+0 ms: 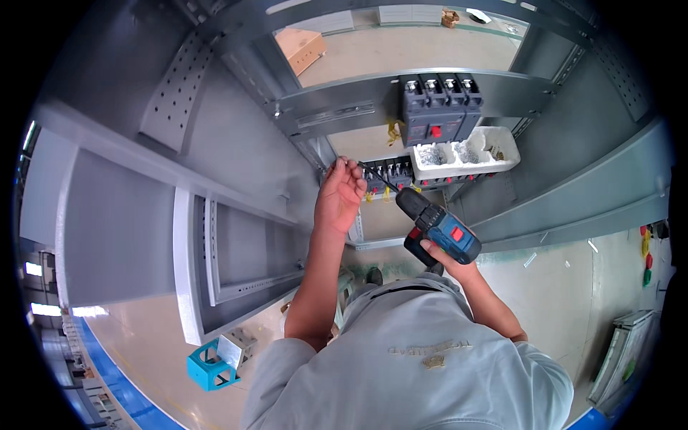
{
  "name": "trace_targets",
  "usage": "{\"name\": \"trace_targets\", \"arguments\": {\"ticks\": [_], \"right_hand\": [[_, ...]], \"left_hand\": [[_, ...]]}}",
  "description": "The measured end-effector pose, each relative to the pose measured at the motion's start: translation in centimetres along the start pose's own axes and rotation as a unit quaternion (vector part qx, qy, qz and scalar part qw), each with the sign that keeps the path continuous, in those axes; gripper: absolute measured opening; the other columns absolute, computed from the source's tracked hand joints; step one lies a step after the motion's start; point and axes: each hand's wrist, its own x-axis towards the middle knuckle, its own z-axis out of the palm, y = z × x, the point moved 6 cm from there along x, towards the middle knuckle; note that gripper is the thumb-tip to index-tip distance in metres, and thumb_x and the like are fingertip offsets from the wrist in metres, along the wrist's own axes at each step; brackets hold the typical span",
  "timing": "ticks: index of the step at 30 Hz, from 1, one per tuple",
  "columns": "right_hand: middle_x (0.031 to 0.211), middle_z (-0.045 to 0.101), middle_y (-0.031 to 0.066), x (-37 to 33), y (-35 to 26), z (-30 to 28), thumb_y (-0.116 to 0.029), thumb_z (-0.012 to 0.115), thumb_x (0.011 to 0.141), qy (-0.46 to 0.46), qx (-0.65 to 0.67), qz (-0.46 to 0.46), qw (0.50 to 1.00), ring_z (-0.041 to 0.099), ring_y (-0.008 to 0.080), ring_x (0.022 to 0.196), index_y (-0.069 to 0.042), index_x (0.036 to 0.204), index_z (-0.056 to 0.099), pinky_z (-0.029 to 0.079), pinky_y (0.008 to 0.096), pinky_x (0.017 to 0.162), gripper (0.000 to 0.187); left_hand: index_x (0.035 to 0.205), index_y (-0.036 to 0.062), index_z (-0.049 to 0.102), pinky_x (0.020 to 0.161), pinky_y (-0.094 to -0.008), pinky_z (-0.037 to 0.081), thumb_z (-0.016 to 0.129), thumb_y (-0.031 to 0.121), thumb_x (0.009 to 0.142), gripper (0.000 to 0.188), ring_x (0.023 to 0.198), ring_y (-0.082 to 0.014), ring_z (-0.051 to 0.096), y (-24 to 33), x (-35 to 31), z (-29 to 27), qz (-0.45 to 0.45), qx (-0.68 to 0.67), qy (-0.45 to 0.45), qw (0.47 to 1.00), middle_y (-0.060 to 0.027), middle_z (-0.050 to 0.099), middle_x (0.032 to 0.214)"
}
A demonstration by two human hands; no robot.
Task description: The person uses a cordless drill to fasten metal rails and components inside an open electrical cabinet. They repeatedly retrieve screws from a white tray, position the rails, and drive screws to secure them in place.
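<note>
My right hand (pixel 451 263) grips the handle of a blue and black cordless drill (pixel 443 231), whose long thin bit points up and left. Close to the bit's tip, my left hand (pixel 340 197) is raised with thumb and fingertips pinched together; whatever lies between them is too small to make out. Ahead, a grey circuit breaker (pixel 441 122) with a red switch is mounted on a metal crossbar (pixel 337 107). Below it sits a white foam tray (pixel 469 167) with three compartments of small metal hardware. More breakers (pixel 390 172) line a lower rail, partly hidden by the tray.
Grey cabinet walls surround me, with a side panel (pixel 236 158) at left and a curved-looking one (pixel 573 208) at right. A teal stool (pixel 208 367) stands on the floor behind left. A cardboard box (pixel 299 49) lies beyond the frame.
</note>
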Motion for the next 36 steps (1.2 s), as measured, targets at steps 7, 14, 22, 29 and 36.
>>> {"name": "trace_targets", "arguments": {"ticks": [7, 14, 22, 29, 36], "right_hand": [[0.104, 0.073, 0.0089, -0.4, -1.7, 6.2, -0.003, 0.079, 0.079, 0.04, -0.002, -0.025, 0.999, 0.069, 0.0165, 0.092, 0.003, 0.134, 0.058, 0.052, 0.0319, 0.092, 0.059], [0.102, 0.072, 0.0063, -1.5, -0.9, 7.8, -0.003, 0.08, 0.08, 0.075, -0.012, -0.018, 0.997, 0.068, 0.0139, 0.092, 0.001, 0.13, 0.061, 0.052, 0.0306, 0.09, 0.054], [0.096, 0.07, 0.0022, -2.3, 2.4, 7.0, -0.009, 0.083, 0.082, 0.095, 0.022, 0.011, 0.995, 0.064, 0.0112, 0.086, -0.003, 0.11, 0.068, 0.053, 0.0292, 0.081, 0.032], [0.1, 0.072, 0.0027, -2.1, 2.0, 7.6, -0.01, 0.082, 0.084, 0.088, 0.038, 0.038, 0.995, 0.065, 0.0109, 0.09, -0.004, 0.112, 0.07, 0.053, 0.0295, 0.083, 0.031], [0.107, 0.073, 0.0035, -1.4, 1.1, 8.4, -0.007, 0.077, 0.088, 0.068, 0.073, 0.047, 0.994, 0.066, 0.0111, 0.096, -0.004, 0.116, 0.07, 0.053, 0.0302, 0.088, 0.029]], "left_hand": [[0.11, 0.0118, 0.063, 0.09, -0.033, 0.055, 0.059, 0.023, 0.104, 0.014, 0.103, -0.0155, 0.063, 2.5, -1.0, -0.5, -0.01, -0.04, 0.016, 0.999, -0.0002, 0.066, 0.109], [0.113, 0.0104, 0.061, 0.093, -0.0362, 0.056, 0.054, 0.023, 0.106, 0.016, 0.107, -0.0164, 0.063, 2.2, -0.8, 0.3, -0.014, -0.07, -0.046, 0.996, -0.0008, 0.066, 0.111], [0.113, 0.0073, 0.06, 0.095, -0.038, 0.058, 0.053, 0.02, 0.106, 0.016, 0.106, -0.0183, 0.064, 1.9, -0.5, 1.1, -0.013, -0.077, -0.038, 0.996, -0.0038, 0.065, 0.112], [0.114, 0.0079, 0.062, 0.094, -0.037, 0.057, 0.057, 0.021, 0.105, 0.017, 0.106, -0.0182, 0.066, 2.0, -0.3, 0.7, 0.002, -0.052, -0.026, 0.998, -0.0048, 0.066, 0.114], [0.113, 0.0089, 0.062, 0.096, -0.0379, 0.057, 0.055, 0.021, 0.105, 0.015, 0.108, -0.0178, 0.066, 2.1, -0.1, 0.6, 0.011, -0.079, -0.015, 0.997, -0.0044, 0.067, 0.115]]}}
